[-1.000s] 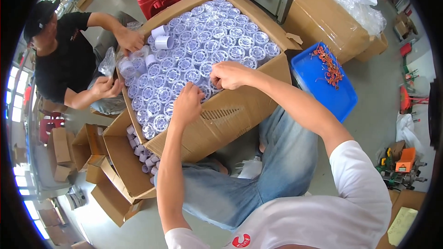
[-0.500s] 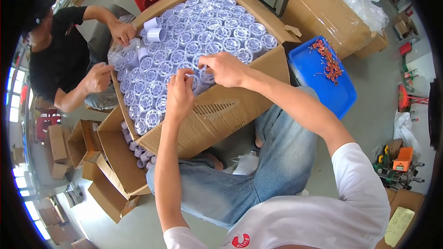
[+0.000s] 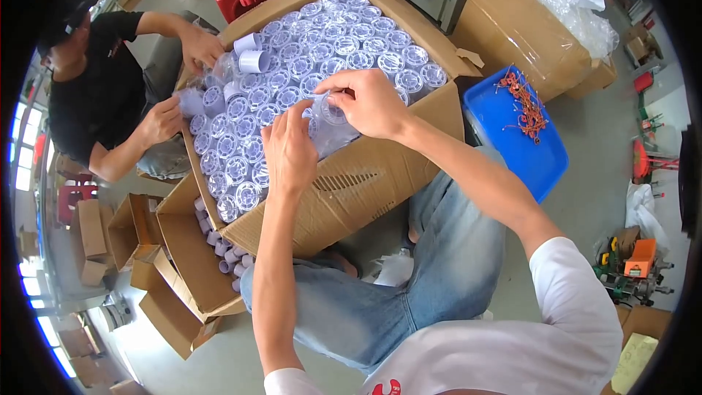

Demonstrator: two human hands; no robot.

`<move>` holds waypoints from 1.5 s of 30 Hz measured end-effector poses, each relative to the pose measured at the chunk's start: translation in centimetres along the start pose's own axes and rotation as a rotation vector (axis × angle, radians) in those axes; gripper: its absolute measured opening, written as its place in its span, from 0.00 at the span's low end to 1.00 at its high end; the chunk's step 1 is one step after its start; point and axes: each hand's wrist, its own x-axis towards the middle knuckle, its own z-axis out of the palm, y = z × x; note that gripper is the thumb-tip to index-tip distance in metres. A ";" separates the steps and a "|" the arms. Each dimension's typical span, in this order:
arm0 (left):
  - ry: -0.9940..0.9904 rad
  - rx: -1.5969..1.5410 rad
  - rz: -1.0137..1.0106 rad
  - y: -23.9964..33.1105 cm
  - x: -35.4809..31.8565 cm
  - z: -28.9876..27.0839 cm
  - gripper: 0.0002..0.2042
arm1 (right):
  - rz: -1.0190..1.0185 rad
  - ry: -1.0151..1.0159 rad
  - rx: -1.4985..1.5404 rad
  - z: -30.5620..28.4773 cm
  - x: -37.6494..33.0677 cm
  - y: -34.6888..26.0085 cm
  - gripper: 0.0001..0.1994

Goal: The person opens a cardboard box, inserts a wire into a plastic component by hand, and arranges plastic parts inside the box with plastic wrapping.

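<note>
Both my hands work over the near edge of a large cardboard box (image 3: 344, 201) packed with pale translucent cylindrical plastic parts (image 3: 301, 66), their round spoked ends facing up. With bent fingers, my right hand (image 3: 369, 102) pinches thin clear plastic film (image 3: 336, 137), which looks like a bag, around one of the round parts (image 3: 330, 111). My left hand (image 3: 287, 148) is close beside it, fingertips closed together on the same film. How far the film reaches under my fingers is hidden.
Across the box's left side, a co-worker's hands (image 3: 161, 121) handle similar parts. Two white cups (image 3: 253, 61) lie on top. A blue tray (image 3: 523, 153) with orange wired pieces (image 3: 523, 102) is at right. An open carton (image 3: 186, 249) holding small lilac cylinders stands at lower left.
My fingertips have come together on the film, which shows more plainly now. The view has shifted slightly. The co-worker's lower hand has moved in to the parts at the box's edge.
</note>
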 end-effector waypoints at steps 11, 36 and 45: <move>0.116 -0.191 -0.101 0.2 2.0 1.8 0.15 | -0.012 0.196 0.286 -1.0 1.7 -0.2 0.07; 0.218 -0.003 0.170 1.4 3.8 1.9 0.07 | 0.137 -0.686 -0.387 -4.3 0.7 6.8 0.07; 0.201 0.083 0.096 1.2 3.0 1.7 0.06 | -0.003 -0.442 -0.357 -4.5 0.6 5.8 0.06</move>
